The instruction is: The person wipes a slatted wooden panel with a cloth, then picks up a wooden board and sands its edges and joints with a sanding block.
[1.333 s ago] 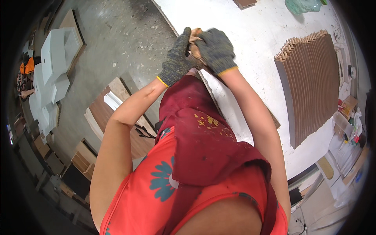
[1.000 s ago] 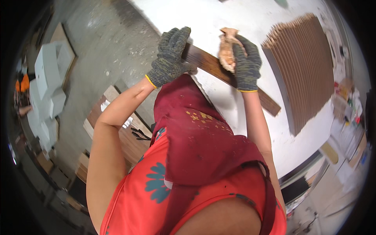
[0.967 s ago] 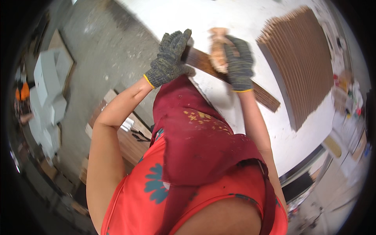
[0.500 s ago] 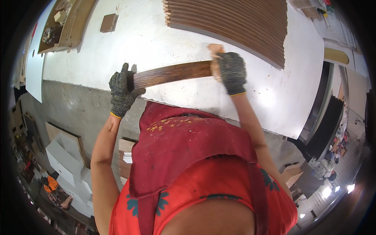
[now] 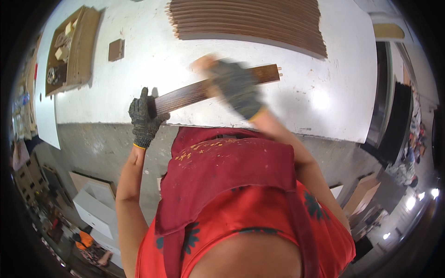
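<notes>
A dark brown wooden slat point(image 5: 184, 96) lies slantwise near the front edge of the white worktable point(image 5: 324, 102). Two pale dowel pins stick out of its right end. My left hand point(image 5: 144, 116), in a dark knitted glove, grips the slat's left end between thumb and fingers. Over the slat's middle is my gloved right hand point(image 5: 235, 88), smeared by motion and closed on a tan cloth-like piece point(image 5: 202, 64). Whether that piece is cloth or sandpaper cannot be made out. The right hand hides part of the slat.
A stack of similar brown slats point(image 5: 250, 21) lies at the far side of the table. To the far left stand a wooden box point(image 5: 83, 51) with small items in it and a small brown block point(image 5: 116, 50). Below left, white panels point(image 5: 95, 211) rest on the floor.
My right hand has swept left along the slat with the tan piece, uncovering the slat's right end and its pins. My left hand keeps hold of the left end. The whole view has shifted slightly.
</notes>
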Demonstrator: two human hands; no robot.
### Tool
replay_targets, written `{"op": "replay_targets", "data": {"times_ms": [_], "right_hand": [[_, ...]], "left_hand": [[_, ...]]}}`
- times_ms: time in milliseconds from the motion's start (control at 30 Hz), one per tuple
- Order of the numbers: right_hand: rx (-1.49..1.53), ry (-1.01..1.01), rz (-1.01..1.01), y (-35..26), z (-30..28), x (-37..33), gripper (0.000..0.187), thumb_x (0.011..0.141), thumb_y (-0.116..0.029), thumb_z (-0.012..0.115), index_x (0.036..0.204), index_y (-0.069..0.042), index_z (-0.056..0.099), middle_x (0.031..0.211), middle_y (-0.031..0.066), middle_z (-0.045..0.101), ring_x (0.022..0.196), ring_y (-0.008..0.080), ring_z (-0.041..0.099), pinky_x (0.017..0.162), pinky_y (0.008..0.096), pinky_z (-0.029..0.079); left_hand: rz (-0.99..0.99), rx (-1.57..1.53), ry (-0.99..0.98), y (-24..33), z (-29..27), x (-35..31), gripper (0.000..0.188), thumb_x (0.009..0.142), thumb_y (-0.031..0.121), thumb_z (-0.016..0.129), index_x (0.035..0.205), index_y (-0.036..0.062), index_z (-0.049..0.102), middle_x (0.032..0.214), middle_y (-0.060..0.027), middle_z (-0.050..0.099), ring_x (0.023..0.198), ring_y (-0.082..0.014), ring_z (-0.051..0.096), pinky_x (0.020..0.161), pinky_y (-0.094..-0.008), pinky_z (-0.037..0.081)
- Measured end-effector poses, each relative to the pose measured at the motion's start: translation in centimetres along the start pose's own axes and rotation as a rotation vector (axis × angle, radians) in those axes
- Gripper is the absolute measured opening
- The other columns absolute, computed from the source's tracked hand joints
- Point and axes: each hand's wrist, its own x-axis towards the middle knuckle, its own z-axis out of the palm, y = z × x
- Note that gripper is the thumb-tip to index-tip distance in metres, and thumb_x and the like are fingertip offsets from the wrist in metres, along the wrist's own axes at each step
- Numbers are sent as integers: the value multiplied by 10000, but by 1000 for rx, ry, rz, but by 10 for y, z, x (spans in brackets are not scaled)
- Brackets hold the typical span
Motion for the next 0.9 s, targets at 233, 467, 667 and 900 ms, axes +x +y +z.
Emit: {"op": "replay_targets", "data": {"times_ms": [233,467,667,900], "right_hand": [[292,31,5,-11,54,-9,325,893,-225,668,1215,-232,625,1032,31,631,817,183,663,615,307,557],[-632,52,624,154,-87,-111,216,937,-332,575,936,-159,705,754,101,681,664,291,669,610,441,534],[-242,165,604,125,-106,-87,119,874,-187,626,932,-91,669,775,88,674,693,268,663,616,405,531],[31,-256,-6,-48,64,-10,492,768,-355,737,1180,-112,625,1026,89,672,1006,267,669,765,479,558]], "left_hand": [[152,139,77,3,-5,2,1121,560,451,927,1459,15,418,1011,-82,664,932,-290,593,885,-452,449],[146,92,75,5,-5,3,1076,565,404,933,1440,15,441,1017,-83,671,955,-298,593,915,-459,440],[101,114,36,5,-5,3,1074,559,393,936,1441,27,443,1026,-95,672,958,-304,598,920,-463,441],[223,141,-20,11,-12,11,734,599,392,909,1231,105,670,1034,-101,662,963,-298,598,870,-445,474]]}}
